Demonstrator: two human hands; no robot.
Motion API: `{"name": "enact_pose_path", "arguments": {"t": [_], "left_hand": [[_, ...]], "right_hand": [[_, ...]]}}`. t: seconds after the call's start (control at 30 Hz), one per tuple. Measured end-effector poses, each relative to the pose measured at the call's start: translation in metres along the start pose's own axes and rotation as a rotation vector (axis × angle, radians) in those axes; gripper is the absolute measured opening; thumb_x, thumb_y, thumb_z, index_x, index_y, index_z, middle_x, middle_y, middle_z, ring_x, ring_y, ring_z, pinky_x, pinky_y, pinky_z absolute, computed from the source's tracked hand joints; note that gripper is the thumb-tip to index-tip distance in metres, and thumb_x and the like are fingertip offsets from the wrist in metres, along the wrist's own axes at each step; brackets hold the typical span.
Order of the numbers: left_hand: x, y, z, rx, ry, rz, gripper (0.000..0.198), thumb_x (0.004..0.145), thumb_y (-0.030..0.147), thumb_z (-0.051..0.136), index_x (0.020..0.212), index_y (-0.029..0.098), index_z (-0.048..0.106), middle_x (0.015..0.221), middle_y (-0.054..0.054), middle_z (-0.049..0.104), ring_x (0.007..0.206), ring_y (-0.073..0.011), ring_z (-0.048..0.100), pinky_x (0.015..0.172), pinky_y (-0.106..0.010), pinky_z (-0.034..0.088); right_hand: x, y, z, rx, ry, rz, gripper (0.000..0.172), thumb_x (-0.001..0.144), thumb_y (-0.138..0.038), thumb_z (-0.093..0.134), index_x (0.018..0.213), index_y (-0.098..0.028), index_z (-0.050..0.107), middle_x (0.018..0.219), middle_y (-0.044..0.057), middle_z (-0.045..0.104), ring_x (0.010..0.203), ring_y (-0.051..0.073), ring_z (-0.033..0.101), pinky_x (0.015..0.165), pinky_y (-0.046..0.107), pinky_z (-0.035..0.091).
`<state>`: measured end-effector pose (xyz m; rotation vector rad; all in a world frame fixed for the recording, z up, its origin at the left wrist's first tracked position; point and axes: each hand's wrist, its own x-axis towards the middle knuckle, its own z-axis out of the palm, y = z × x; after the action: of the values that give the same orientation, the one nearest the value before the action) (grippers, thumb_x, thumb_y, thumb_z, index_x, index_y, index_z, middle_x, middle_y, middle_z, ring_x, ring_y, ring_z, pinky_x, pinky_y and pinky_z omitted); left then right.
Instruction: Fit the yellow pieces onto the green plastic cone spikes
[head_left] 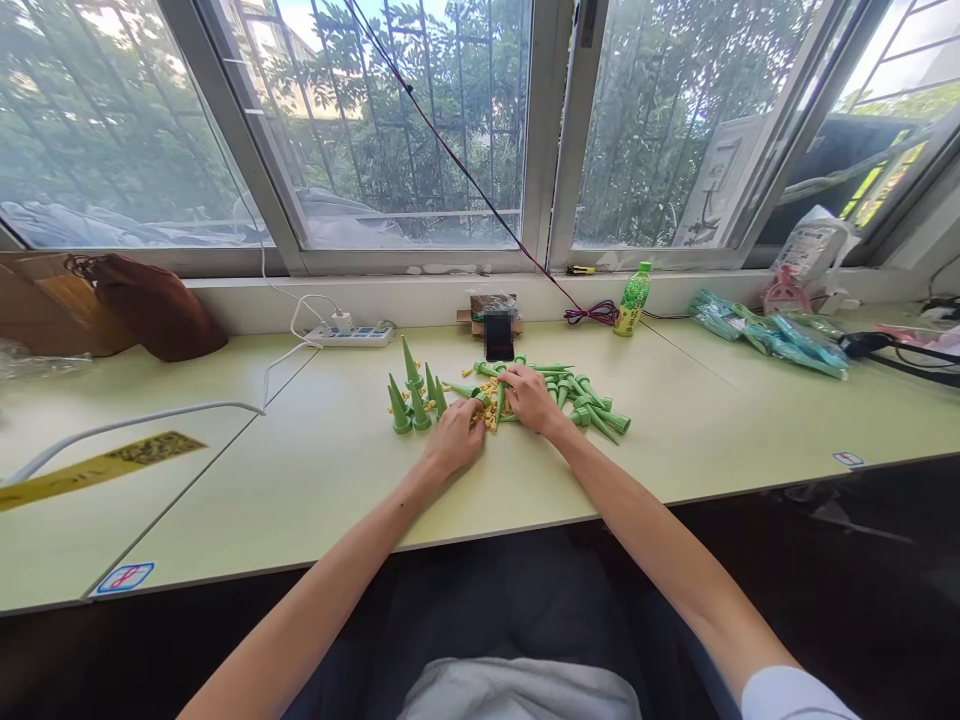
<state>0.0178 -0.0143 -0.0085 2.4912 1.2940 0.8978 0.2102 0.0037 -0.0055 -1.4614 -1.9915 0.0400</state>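
A heap of green plastic cones [592, 400] lies on the pale green table [315, 480], mixed with small yellow pieces [491, 412]. Several cones [411, 392] stand upright to the left of the heap. My left hand [454, 440] rests at the heap's near edge, fingers curled in a pinch on a green cone beside the yellow pieces. My right hand [531, 398] lies on top of the heap, fingers bent around a green cone.
A black phone [499, 336] leans against a small box behind the heap. A white power strip [352, 334] and cable lie at the back left, a green bottle [634, 300] and teal packets [772, 340] at the back right. A brown bag [154, 305] sits far left.
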Motion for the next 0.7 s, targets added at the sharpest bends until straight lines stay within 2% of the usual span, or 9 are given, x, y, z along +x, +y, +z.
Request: {"name": "enact_pose_path", "arguments": {"t": [0.1, 0.27, 0.53, 0.6, 0.7], "left_hand": [[0.0013, -0.0012, 0.0012, 0.005, -0.017, 0.008, 0.019, 0.091, 0.021, 0.05, 0.094, 0.016, 0.068, 0.095, -0.011, 0.07, 0.089, -0.0245, 0.066, 0.085, -0.038, 0.052], [0.0011, -0.0005, 0.0025, 0.022, -0.053, 0.015, 0.028, 0.096, 0.024, 0.045, 0.09, 0.016, 0.071, 0.101, -0.012, 0.069, 0.095, -0.0249, 0.066, 0.09, -0.04, 0.053], [-0.0003, -0.0006, 0.0056, -0.021, 0.037, -0.015, 0.027, 0.094, 0.023, 0.052, 0.11, 0.015, 0.072, 0.126, -0.014, 0.064, 0.119, -0.0276, 0.062, 0.104, -0.044, 0.051], [0.0005, -0.0017, 0.0057, -0.03, 0.051, -0.018, 0.028, 0.094, 0.023, 0.053, 0.113, 0.015, 0.071, 0.13, -0.015, 0.062, 0.119, -0.0274, 0.062, 0.105, -0.043, 0.051], [0.0021, -0.0046, 0.0059, -0.04, 0.055, -0.026, 0.03, 0.094, 0.025, 0.055, 0.117, 0.014, 0.069, 0.134, -0.015, 0.06, 0.109, -0.0248, 0.066, 0.104, -0.042, 0.051]], "right_hand": [[0.0002, 0.0012, 0.0008, 0.008, 0.003, 0.001, 0.04, 0.089, -0.006, 0.046, 0.119, -0.019, 0.07, 0.123, 0.012, 0.063, 0.119, 0.025, 0.053, 0.104, 0.038, 0.037], [0.0007, 0.0041, 0.0014, 0.007, 0.024, 0.002, 0.043, 0.086, -0.001, 0.044, 0.116, -0.016, 0.071, 0.121, 0.013, 0.063, 0.116, 0.025, 0.053, 0.102, 0.037, 0.039], [0.0005, 0.0053, -0.0009, 0.021, 0.077, -0.018, 0.042, 0.086, -0.002, 0.043, 0.114, -0.016, 0.071, 0.114, 0.013, 0.062, 0.112, 0.025, 0.054, 0.099, 0.036, 0.041], [0.0004, 0.0053, -0.0018, 0.033, 0.085, -0.015, 0.042, 0.086, -0.002, 0.042, 0.112, -0.016, 0.071, 0.113, 0.013, 0.063, 0.111, 0.025, 0.055, 0.099, 0.037, 0.041], [0.0006, 0.0061, -0.0023, 0.062, 0.102, -0.01, 0.041, 0.086, -0.002, 0.042, 0.11, -0.017, 0.071, 0.112, 0.013, 0.063, 0.11, 0.024, 0.056, 0.099, 0.037, 0.042]]}}
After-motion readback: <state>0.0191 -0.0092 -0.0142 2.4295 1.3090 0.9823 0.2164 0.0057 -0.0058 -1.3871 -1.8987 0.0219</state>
